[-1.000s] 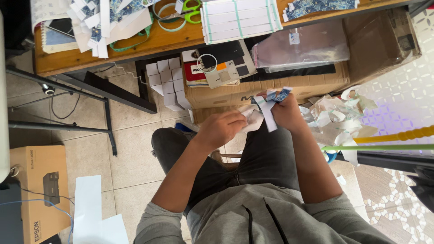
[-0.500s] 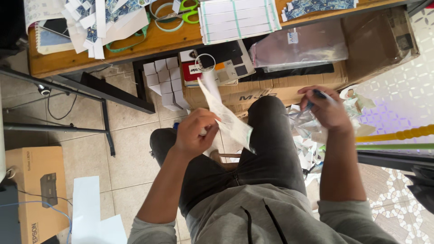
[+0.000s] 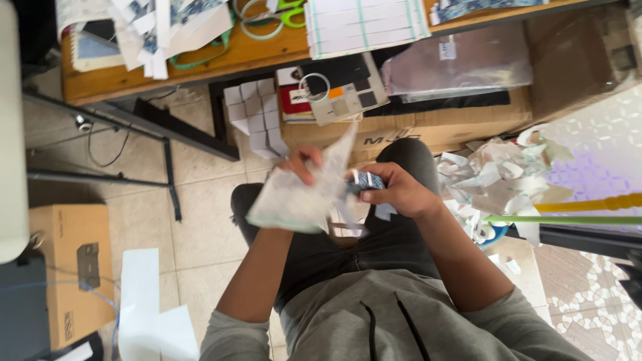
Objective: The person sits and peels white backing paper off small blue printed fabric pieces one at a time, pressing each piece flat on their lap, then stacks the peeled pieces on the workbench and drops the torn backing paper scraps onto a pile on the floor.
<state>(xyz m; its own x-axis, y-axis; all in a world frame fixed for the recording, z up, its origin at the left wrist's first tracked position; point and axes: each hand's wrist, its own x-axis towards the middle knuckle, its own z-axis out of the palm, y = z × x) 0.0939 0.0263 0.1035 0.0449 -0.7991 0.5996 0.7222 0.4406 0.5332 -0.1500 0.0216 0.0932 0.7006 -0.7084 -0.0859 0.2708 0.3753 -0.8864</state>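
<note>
I sit with dark trousers and a grey hooded top, both hands above my lap. My left hand [image 3: 302, 162] pinches the top of a pale sheet of paper [image 3: 301, 194], which hangs blurred in front of my knees. My right hand [image 3: 396, 190] is closed around a small blue-and-white patterned piece [image 3: 366, 180], held right beside the sheet's right edge. The two hands are close together, almost touching at the sheet.
A wooden table [image 3: 267, 50] carries cut paper, green scissors [image 3: 281, 10] and a striped white sheet [image 3: 364, 23]. Below it stand cardboard boxes [image 3: 428, 130] and small white cubes [image 3: 257, 113]. Crumpled scraps [image 3: 498, 177] pile at my right, and a brown box [image 3: 70, 267] sits left.
My right hand came back from the scrap pile on the right to the middle, now holding a small patterned piece. My left hand kept the sheet, which now hangs lower and wider.
</note>
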